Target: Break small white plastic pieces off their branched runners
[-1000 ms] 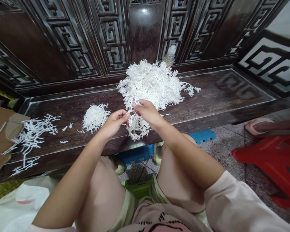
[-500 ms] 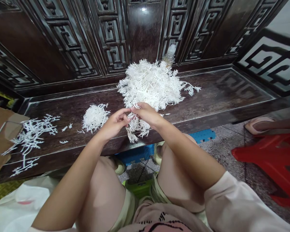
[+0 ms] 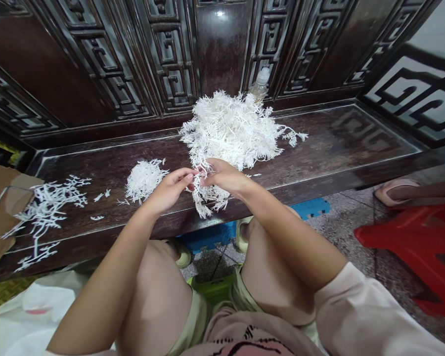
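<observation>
My left hand (image 3: 176,187) has its thumb and fingers pressed together at a white branched piece (image 3: 199,179). From the right, my right hand (image 3: 222,176) grips the same piece, its fingers curled in. Both hands meet just in front of a large heap of white branched pieces (image 3: 233,128). Some white sprigs (image 3: 203,206) hang at the bench's front edge below my hands. A smaller white pile (image 3: 144,181) lies left of my left hand. Farther left are longer white branched stems (image 3: 55,202).
The dark wooden bench (image 3: 330,143) has a carved back. Behind the heap stands a clear bottle (image 3: 260,84). A cardboard box (image 3: 0,207) is at the left, a white bag (image 3: 29,311) below it. A red stool (image 3: 411,242) and another person's foot (image 3: 396,192) are at the right.
My left hand has drawn its thumb and fingers together and shifted slightly left. A white piece now shows between both hands, and my right fingers have curled around it.
</observation>
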### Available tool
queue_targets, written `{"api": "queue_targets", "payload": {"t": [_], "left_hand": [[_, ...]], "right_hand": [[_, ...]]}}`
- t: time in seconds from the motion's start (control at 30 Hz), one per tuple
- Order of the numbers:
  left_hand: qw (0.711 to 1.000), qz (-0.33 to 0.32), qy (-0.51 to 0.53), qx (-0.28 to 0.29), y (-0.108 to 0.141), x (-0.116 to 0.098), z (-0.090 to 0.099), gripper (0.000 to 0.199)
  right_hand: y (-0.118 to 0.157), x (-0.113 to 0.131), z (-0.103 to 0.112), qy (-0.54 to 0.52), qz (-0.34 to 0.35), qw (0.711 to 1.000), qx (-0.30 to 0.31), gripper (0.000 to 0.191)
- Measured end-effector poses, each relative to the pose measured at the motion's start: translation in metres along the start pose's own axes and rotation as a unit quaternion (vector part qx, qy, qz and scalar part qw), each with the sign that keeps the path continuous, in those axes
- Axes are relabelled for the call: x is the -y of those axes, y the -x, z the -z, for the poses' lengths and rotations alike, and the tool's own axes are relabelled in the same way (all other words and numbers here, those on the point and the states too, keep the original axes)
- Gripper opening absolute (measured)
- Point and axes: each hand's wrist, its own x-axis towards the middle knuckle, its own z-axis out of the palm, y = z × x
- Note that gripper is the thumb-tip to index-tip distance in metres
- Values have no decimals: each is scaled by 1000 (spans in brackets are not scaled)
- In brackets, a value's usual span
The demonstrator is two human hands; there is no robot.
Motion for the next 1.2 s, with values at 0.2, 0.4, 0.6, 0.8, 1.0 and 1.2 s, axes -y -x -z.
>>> {"api": "queue_targets", "payload": {"t": [0.2, 0.4, 0.6, 0.8, 1.0, 1.2], "left_hand": [[998, 16, -1, 54, 0, 5, 3, 31], [999, 3, 11, 53, 1, 3, 4, 36], [998, -7, 24, 59, 3, -3, 3, 24], [997, -1, 46, 54, 4, -4, 2, 20], [996, 23, 35, 73, 2, -3, 3, 28], [997, 35, -8, 73, 0, 2, 3, 25]], "right_hand": [[0, 0, 1, 38, -4, 999, -22, 25], [0, 0, 4, 54, -9, 998, -10, 33], [0, 1, 2, 17, -33, 999, -29, 37], [2, 2, 1, 12, 0, 1000, 6, 23], [0, 0, 1, 91, 7, 995, -39, 28], [1, 1, -1, 158, 4, 986, -52, 31]]}}
